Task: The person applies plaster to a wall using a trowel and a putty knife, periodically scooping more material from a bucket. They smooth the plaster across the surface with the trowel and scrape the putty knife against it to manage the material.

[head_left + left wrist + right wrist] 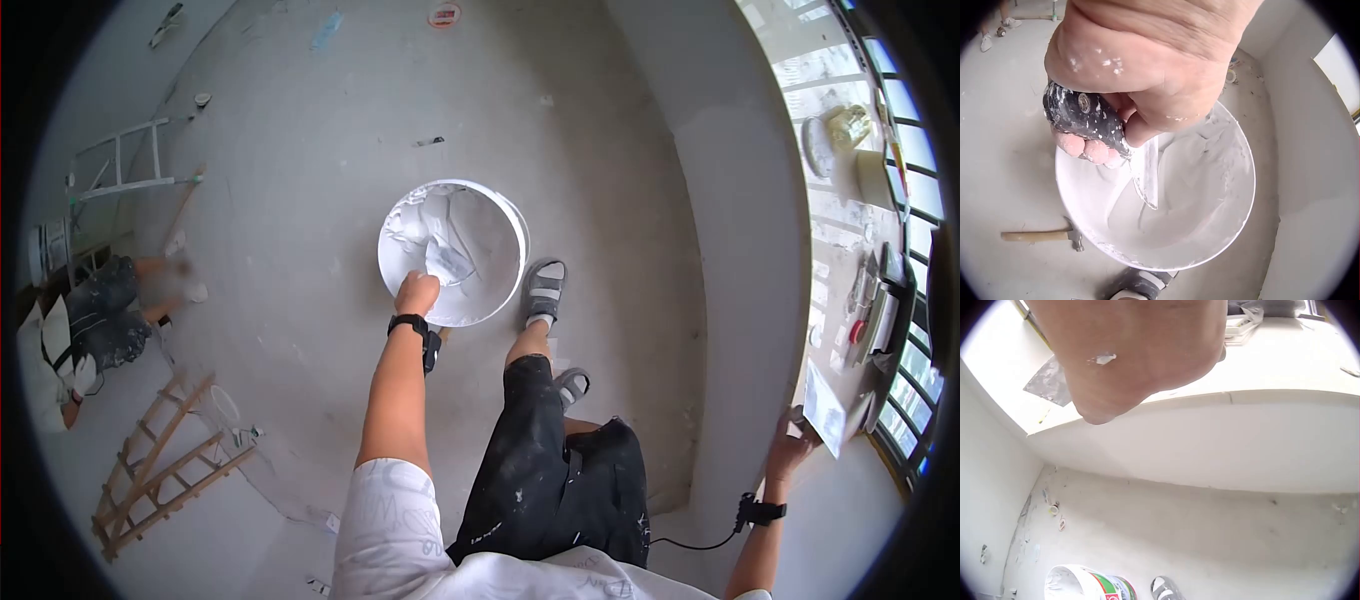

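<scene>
My left hand [417, 293] grips the black handle [1085, 112] of a putty knife over the bucket. The knife's metal blade [448, 262] reaches down inside the white bucket [522, 250], which holds white putty [1191, 181] smeared up its walls. White specks dot the hand [1141, 56] and the handle. Off to the right, my right hand [790, 452] is at the window ledge, its fingers curled at the end of a wide, flat metal scraper [824, 412]. In the right wrist view the stained scraper [1050, 382] juts out past the hand [1129, 356], which hides its grip.
A claw hammer [1041, 236] lies on the floor beside the bucket. The ledge [815, 260] carries papers, a red roll [857, 332] and other items. At left are a wooden ladder [150, 450], a metal ladder [120, 160] and another person [105, 310]. My sandalled foot [545, 290] is near the bucket.
</scene>
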